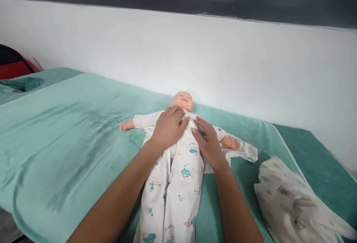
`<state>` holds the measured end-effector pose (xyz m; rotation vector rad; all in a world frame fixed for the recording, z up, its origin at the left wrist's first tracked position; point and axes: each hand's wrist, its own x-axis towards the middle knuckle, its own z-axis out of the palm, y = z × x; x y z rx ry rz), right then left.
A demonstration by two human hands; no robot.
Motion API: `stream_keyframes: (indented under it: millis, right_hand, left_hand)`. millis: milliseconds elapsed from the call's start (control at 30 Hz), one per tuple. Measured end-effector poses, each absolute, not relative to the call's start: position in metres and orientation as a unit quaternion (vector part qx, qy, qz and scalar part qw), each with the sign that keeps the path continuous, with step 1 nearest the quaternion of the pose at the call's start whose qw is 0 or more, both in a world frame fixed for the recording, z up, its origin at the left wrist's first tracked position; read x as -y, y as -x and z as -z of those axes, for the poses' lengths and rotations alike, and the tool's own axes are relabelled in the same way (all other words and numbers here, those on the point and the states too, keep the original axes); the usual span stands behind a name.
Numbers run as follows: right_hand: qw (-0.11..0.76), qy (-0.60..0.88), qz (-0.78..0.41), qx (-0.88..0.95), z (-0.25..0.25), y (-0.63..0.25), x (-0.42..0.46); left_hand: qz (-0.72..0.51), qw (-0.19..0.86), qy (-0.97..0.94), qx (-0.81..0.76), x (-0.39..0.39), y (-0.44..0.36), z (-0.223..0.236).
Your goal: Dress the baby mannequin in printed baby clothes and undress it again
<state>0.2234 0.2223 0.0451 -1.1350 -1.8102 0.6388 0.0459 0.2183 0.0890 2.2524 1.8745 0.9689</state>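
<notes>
A baby doll point(182, 101) lies on its back, head toward the wall and arms spread. It wears a white long-sleeved top point(147, 119) and white baby trousers point(185, 183) printed with teal houses and bears, which reach up to its chest. Flat across the doll's upper chest rests my left hand point(170, 126), fingers stretched and thumb apart. My right hand point(208, 141) touches the cloth at the other side of the chest, its fingers slightly bent and its thumb apart from them. Beneath the doll, a printed white garment point(245, 150) spreads out with one sleeve to the right.
A teal plush blanket point(69, 131) covers the surface, with a darker green cover point(318, 154) at the right. A crumpled printed white cloth point(292, 202) lies at the lower right. Behind stands a white wall point(178, 49). A red and black object point(12, 62) sits at far left.
</notes>
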Motion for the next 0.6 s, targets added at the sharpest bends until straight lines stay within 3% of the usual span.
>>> stream_keyframes:
  millis: [367, 600]
  right_hand:
    - [0.473, 0.446, -0.201, 0.733, -0.049, -0.21, -0.21]
    - [0.479, 0.432, -0.172, 0.744, -0.054, -0.204, -0.2]
  left_hand:
    - [-0.333, -0.106, -0.754, -0.556, -0.207, -0.054, -0.083]
    - [-0.346, -0.112, -0.735, -0.573, -0.191, -0.038, -0.068]
